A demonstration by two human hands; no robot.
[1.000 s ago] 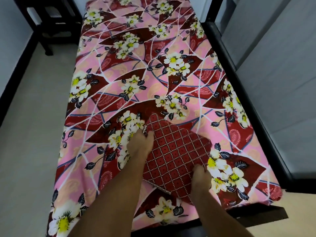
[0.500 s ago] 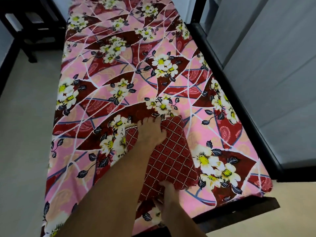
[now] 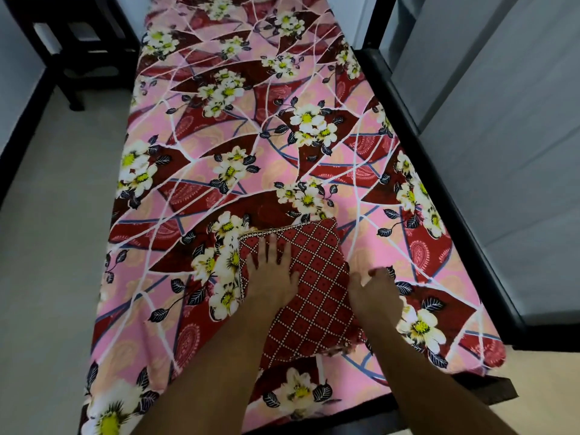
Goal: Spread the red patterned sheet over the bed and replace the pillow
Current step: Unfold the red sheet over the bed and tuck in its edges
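The red and pink flowered sheet (image 3: 251, 146) lies spread over the whole bed. On its near end lies a small red pillow (image 3: 317, 290) with a diamond grid pattern. My left hand (image 3: 271, 271) lies flat on the pillow's left part with its fingers spread, pressing down. My right hand (image 3: 372, 291) is at the pillow's right edge, resting partly on the sheet; its fingers look loosely bent and it is slightly blurred.
A black bed frame rail (image 3: 439, 171) runs along the right side next to a grey wall (image 3: 508, 127). A dark wooden stool (image 3: 78, 42) stands on the pale floor (image 3: 56, 230) at the far left of the bed.
The pillow has been turned and laid flat on the sheet. My left hand went from gripping its top edge to pressing on it. My right hand moved from its bottom edge to its right side.
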